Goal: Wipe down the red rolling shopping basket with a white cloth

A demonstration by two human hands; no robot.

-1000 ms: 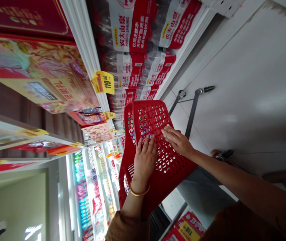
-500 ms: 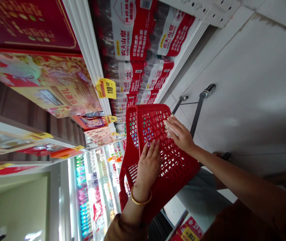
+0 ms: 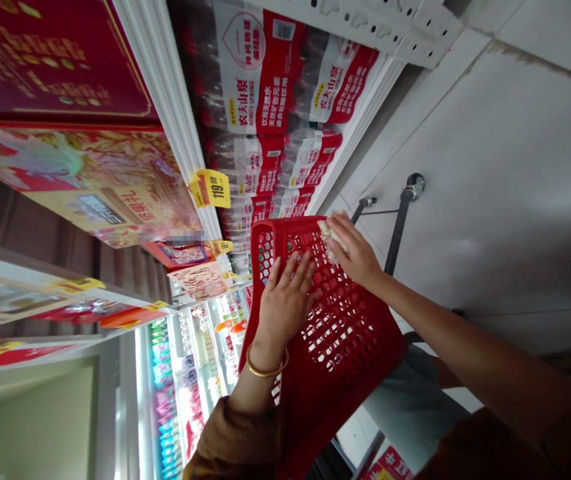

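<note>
Shop aisle, head view: we list glossy pale floor tiles (image 3: 505,200) and film-wrapped, red-labelled water packs (image 3: 265,73) on a white metal shelf (image 3: 380,90). One red plastic basket (image 3: 330,407), wall perforated. At its far rim, one white cloth (image 3: 330,239), crumpled, no clear long axis, held directly under the nearer right hand's (image 3: 358,257) close-set, bent fingers. Left hand (image 3: 283,310), gold bangle (image 3: 268,375), fingers spread over the perforations; we see nothing gripped.

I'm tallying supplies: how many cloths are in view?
1: a crumpled pale cloth, under the right hand, near an edge of the red basket. Others may be hidden.
</note>
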